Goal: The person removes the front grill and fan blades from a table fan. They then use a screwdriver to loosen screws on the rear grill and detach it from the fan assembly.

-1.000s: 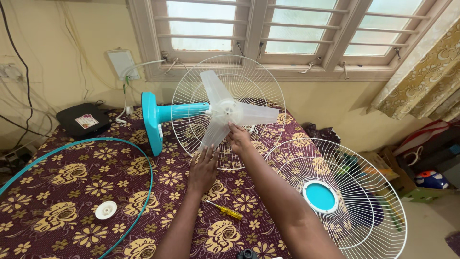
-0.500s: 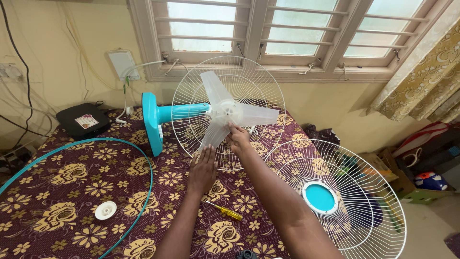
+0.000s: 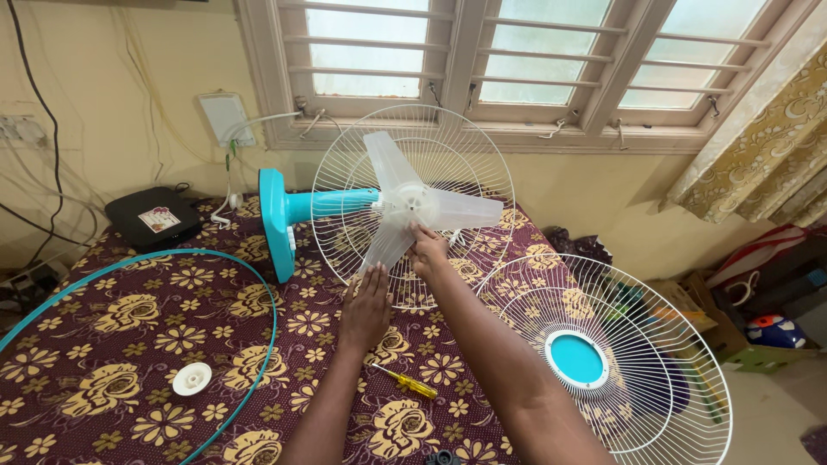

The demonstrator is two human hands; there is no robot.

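One translucent three-blade fan blade (image 3: 405, 207) mounted inside rear grille (image 3: 465, 146), on bed (image 3: 112, 344). Right hand (image 3: 428, 251) fingertips pinched at hub; left hand (image 3: 366, 308) fingers together, flat against lower blade. One screwdriver (image 3: 405, 381), one front grille (image 3: 603, 362), one teal rim ring (image 3: 258, 284), one white cap (image 3: 191, 378).

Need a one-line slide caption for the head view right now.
Right hand at clear fan blade hub, left hand flat on rear grille; screwdriver lies nearby.

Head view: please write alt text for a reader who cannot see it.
Two bare hands work on a translucent fan blade in a white rear grille: right hand at the hub, left hand flat under the lowest blade. A detached front grille leans nearby.
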